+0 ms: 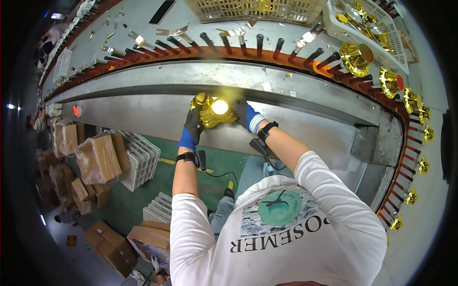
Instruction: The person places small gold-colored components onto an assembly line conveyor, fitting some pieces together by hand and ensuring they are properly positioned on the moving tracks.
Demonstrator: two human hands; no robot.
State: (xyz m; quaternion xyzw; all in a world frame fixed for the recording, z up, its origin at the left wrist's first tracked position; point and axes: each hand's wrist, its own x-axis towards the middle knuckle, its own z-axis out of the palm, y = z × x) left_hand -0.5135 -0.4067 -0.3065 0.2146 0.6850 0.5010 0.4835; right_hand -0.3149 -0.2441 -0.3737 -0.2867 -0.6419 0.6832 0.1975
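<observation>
Both of my hands wear blue gloves with dark palms and fingers. Between them, above the metal ledge, is a shiny gold ribbed part (214,117) with rounded ends. One end glares bright white, and whether it is a single part or several together I cannot tell. My left hand (192,127) is closed around its left side. At its right side my right hand (246,114) grips it, with the fingertips partly hidden by the glare. Black straps with small dark boxes circle both wrists.
Beyond the ledge runs a curved conveyor with upright dark pegs (260,45). Gold flared parts (357,58) sit on pegs at the right. A white crate (367,35) holds gold pieces. A phone (162,12) lies far left. Cartons (99,157) and white crates (141,159) stand at left.
</observation>
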